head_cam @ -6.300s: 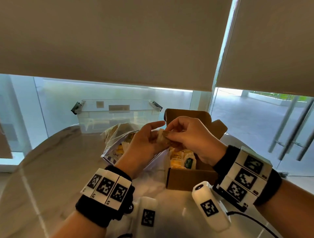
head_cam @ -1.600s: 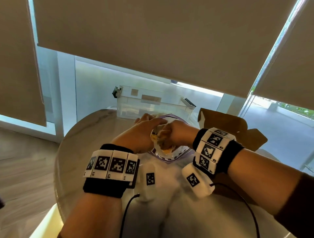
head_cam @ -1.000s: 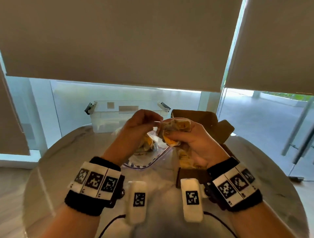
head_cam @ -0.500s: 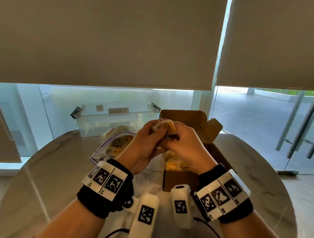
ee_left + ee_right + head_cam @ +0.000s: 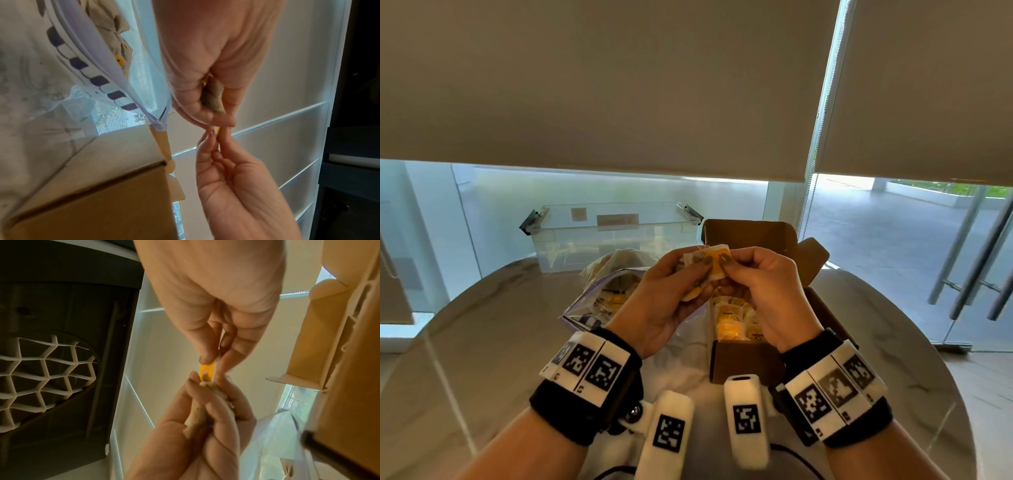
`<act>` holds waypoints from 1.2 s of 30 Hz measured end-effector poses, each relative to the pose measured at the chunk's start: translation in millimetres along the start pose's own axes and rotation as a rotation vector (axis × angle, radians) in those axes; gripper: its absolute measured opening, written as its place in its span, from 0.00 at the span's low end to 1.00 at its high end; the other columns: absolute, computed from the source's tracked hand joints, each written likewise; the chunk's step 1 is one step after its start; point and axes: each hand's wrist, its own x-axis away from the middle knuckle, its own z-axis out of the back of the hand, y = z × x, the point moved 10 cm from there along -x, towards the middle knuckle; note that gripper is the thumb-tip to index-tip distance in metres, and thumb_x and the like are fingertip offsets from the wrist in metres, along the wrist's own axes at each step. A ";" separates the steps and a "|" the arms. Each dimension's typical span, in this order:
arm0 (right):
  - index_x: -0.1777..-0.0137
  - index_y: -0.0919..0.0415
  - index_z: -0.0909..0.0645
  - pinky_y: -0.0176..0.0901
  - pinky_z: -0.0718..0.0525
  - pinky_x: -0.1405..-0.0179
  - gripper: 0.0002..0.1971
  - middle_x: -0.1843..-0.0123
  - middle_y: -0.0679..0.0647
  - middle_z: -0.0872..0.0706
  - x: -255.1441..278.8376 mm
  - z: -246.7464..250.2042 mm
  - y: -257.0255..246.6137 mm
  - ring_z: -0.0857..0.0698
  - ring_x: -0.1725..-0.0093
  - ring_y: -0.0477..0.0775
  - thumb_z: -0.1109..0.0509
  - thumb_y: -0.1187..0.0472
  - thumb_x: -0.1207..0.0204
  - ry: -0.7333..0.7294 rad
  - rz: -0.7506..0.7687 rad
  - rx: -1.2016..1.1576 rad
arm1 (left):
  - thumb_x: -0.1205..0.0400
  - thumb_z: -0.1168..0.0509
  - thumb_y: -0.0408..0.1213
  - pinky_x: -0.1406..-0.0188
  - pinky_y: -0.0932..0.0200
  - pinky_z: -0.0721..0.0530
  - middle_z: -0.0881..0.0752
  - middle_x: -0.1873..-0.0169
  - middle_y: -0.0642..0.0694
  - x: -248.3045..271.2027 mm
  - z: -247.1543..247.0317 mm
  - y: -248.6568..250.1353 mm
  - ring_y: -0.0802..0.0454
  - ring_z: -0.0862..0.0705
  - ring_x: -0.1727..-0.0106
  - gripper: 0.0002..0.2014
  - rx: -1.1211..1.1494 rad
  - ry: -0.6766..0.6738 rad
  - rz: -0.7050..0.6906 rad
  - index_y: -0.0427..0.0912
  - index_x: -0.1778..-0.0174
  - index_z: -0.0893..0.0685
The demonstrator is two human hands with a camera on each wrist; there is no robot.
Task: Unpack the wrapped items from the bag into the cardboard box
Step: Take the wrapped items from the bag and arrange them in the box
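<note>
Both hands, left hand (image 5: 671, 301) and right hand (image 5: 767, 294), pinch one yellow packet (image 5: 714, 263) above the box (image 5: 743, 363), which already holds several, while the bag (image 5: 599, 301) beside the box still holds more.

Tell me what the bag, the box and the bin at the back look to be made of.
Bag: thin clear plastic film, glossy; contents show through, and it has a printed zip edge.
Box: brown corrugated cardboard, matte, with folded flaps.
Bin: rigid clear plastic, probably; see-through walls and dark clip latches.

backlit by window, wide-angle distortion, soft blur
</note>
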 end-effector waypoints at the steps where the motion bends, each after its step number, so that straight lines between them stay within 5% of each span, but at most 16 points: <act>1: 0.57 0.61 0.16 0.38 0.12 0.69 0.03 0.62 0.58 0.12 0.2 1.8 0.5 0.13 0.65 0.53 0.30 0.68 0.25 0.015 -0.014 -0.011 | 0.21 0.36 0.32 0.68 0.68 0.13 0.12 0.54 0.41 0.6 0.8 -0.1 0.54 0.13 0.60 0.10 0.022 0.008 0.003 0.41 0.45 0.16; 5: 0.52 0.62 0.19 0.35 0.17 0.78 0.02 0.63 0.59 0.12 -2.6 10.2 2.7 0.13 0.72 0.51 0.32 0.66 0.22 0.063 -0.064 -0.101 | 0.24 0.34 0.35 0.70 0.68 0.14 0.13 0.60 0.41 0.6 7.2 3.6 0.54 0.16 0.63 0.10 0.078 0.058 -0.023 0.41 0.48 0.16; 10: 0.52 0.64 0.20 0.38 0.14 0.73 0.03 0.61 0.61 0.10 -3.8 17.9 4.1 0.09 0.66 0.58 0.33 0.70 0.22 0.069 -0.141 -0.258 | 0.19 0.37 0.29 0.74 0.70 0.17 0.18 0.67 0.43 -0.3 17.1 5.4 0.55 0.22 0.68 0.08 0.036 0.116 -0.031 0.41 0.48 0.15; 15: 0.52 0.64 0.23 0.39 0.12 0.68 0.03 0.52 0.64 0.12 -3.6 31.1 -3.4 0.09 0.60 0.59 0.34 0.70 0.22 0.075 -0.152 -0.245 | 0.21 0.37 0.22 0.81 0.69 0.28 0.15 0.66 0.48 5.1 3.7 22.1 0.57 0.25 0.73 0.18 -0.329 0.038 -0.155 0.47 0.67 0.10; 17: 0.50 0.64 0.24 0.40 0.10 0.62 0.03 0.47 0.63 0.14 -2.6 45.8 -6.9 0.09 0.56 0.61 0.35 0.70 0.22 0.096 -0.130 -0.195 | 0.24 0.31 0.23 0.78 0.69 0.26 0.13 0.61 0.51 8.0 -10.9 31.8 0.58 0.22 0.72 0.13 -0.569 -0.049 -0.246 0.46 0.67 0.10; 20: 0.48 0.67 0.25 0.40 0.10 0.60 0.05 0.48 0.61 0.16 3.6 65.7 -8.6 0.10 0.54 0.59 0.35 0.71 0.22 0.080 -0.137 0.018 | 0.30 0.23 0.36 0.62 0.73 0.22 0.16 0.57 0.53 8.9 -41.3 32.6 0.62 0.19 0.57 0.05 -1.164 -0.221 -0.363 0.49 0.64 0.11; 23: 0.54 0.63 0.25 0.35 0.12 0.68 0.05 0.51 0.61 0.16 9.5 79.1 -9.0 0.12 0.57 0.55 0.33 0.72 0.23 0.038 -0.167 0.328 | 0.30 0.23 0.45 0.59 0.73 0.27 0.21 0.56 0.55 0.7 -62.6 13.5 0.61 0.23 0.55 0.06 -1.543 -0.388 -0.336 0.50 0.63 0.13; 26: 0.59 0.57 0.25 0.30 0.17 0.72 0.07 0.57 0.56 0.16 11.7 85.1 -13.7 0.14 0.63 0.48 0.30 0.67 0.24 -0.037 -0.131 0.765 | 0.27 0.26 0.48 0.58 0.67 0.27 0.25 0.56 0.54 -12.0 -81.2 -6.6 0.60 0.24 0.54 0.10 -1.739 -0.483 -0.334 0.46 0.57 0.11; 28: 0.60 0.56 0.24 0.34 0.15 0.67 0.07 0.59 0.55 0.16 13.4 81.5 -13.7 0.15 0.62 0.49 0.29 0.63 0.23 -0.134 -0.119 1.012 | 0.27 0.27 0.51 0.61 0.67 0.29 0.27 0.56 0.54 -18.2 -92.1 -23.7 0.60 0.26 0.54 0.14 -1.876 -0.540 -0.334 0.45 0.55 0.11; 31: 0.59 0.56 0.23 0.44 0.13 0.55 0.05 0.57 0.56 0.15 17.0 73.8 -0.3 0.14 0.57 0.54 0.30 0.62 0.24 -0.294 -0.220 1.151 | 0.26 0.29 0.53 0.59 0.58 0.20 0.27 0.57 0.50 -24.2 -98.8 -45.8 0.54 0.23 0.57 0.16 -2.024 -0.565 -0.338 0.43 0.55 0.12; 36: 0.60 0.51 0.24 0.35 0.25 0.62 0.06 0.60 0.49 0.20 17.0 58.8 25.7 0.22 0.60 0.46 0.31 0.61 0.24 -0.471 -0.329 1.246 | 0.21 0.33 0.44 0.60 0.54 0.21 0.24 0.55 0.44 -30.4 -98.1 -55.2 0.49 0.23 0.59 0.11 -2.083 -0.532 -0.339 0.39 0.51 0.15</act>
